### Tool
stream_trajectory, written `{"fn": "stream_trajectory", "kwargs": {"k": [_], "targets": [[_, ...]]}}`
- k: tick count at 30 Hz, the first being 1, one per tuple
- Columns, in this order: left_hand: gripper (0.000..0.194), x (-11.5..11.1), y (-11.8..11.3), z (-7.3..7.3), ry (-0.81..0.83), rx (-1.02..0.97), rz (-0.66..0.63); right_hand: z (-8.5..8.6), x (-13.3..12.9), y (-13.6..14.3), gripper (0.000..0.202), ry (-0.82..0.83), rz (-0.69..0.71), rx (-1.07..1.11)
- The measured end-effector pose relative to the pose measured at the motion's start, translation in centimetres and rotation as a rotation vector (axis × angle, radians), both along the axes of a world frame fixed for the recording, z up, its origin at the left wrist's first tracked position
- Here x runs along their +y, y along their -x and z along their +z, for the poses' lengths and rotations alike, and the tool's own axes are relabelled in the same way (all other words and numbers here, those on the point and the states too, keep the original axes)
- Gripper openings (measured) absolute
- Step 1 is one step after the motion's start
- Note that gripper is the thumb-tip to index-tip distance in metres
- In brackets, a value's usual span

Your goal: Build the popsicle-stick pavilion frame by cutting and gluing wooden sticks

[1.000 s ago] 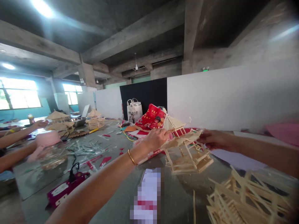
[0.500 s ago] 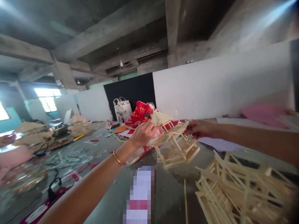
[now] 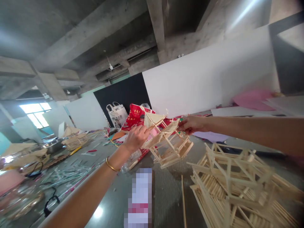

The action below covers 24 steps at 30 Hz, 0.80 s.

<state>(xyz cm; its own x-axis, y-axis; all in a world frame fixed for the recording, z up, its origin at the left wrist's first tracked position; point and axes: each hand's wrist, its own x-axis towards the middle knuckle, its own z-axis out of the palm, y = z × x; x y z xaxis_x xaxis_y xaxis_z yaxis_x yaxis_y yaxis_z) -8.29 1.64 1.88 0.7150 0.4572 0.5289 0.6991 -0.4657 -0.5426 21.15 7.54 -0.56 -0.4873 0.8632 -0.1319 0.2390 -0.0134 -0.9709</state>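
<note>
And it's pale, matt wood that the model [image 3: 168,130] is showing, its roof looking ribbed, while the frame [image 3: 215,186] is sporting the same raw-looking sticks! The table [image 3: 111,202] is looking smooth and grey, throwing back a glossy highlight. Gold-coloured metal is gleaming on the bangle [image 3: 111,167]! Further back, the bowl [image 3: 51,145] is flashing shiny steel, the tote [image 3: 118,117] is looking like matt cloth, the black panel [image 3: 123,98] is staying flat and lustreless, and overhead the beams [image 3: 95,28] are showing rough, bare concrete!

Grey table [image 3: 166,193]: thin stick [image 3: 183,199], wooden framework [image 3: 215,186] right, clear strips [image 3: 66,174] left; roofed model [image 3: 171,127] perhaps touching.
</note>
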Motion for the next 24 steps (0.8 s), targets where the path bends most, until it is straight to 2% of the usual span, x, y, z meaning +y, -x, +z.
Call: {"fn": "stream_trajectory", "kwargs": {"k": [3,8,16,20,24], "targets": [[0.024,0.3,0.3,-0.1,-0.151,0.16,0.032,0.0,-0.2,-0.1,0.036,0.005,-0.004,0.007],[0.02,1.1,1.3,-0.9,-0.224,0.099,-0.069,0.0,-0.4,-0.1,0.033,0.01,-0.003,0.004],[0.018,1.6,2.2,-1.7,-0.176,-0.049,-0.207,0.5,-0.8,0.1,0.033,-0.01,0.004,-0.003],[0.015,1.4,1.9,-2.0,-0.149,-0.134,-0.207,0.6,-0.9,0.1,0.033,-0.018,0.003,-0.008],[0.011,1.3,1.7,-2.3,-0.091,-0.314,-0.2,0.5,-0.8,0.0,0.033,-0.012,0.009,-0.009]]}}
